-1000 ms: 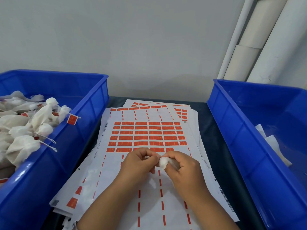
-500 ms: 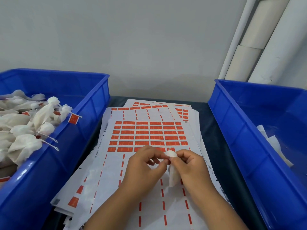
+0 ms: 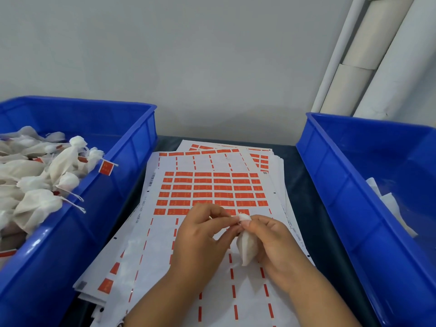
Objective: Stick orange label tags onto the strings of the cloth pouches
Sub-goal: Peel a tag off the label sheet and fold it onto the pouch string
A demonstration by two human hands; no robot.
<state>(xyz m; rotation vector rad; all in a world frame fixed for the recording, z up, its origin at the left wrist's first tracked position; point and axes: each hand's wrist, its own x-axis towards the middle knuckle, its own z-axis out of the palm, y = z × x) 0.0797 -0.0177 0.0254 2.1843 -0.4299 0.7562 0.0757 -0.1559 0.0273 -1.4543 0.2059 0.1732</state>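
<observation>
A small white cloth pouch (image 3: 246,244) hangs over the label sheets, gripped at its tied neck by my right hand (image 3: 273,244). My left hand (image 3: 200,237) pinches at the pouch's neck from the left, fingertips meeting those of the right hand; the string itself is too small to make out. Under both hands lies a stack of white sheets with rows of orange label tags (image 3: 212,187). The left blue bin (image 3: 132,175) holds several white pouches (image 3: 42,182), one with an orange tag (image 3: 105,167) on its string.
The right blue bin (image 3: 335,185) holds a few white cloth pieces (image 3: 387,204) at its far side. White tubes (image 3: 368,55) lean against the wall behind it. The sheets sit on a dark table (image 3: 299,185) between the bins.
The pouch has dropped out of my right fist and now hangs below the fingertips. Both hands have shifted slightly right, still pinching at its neck.
</observation>
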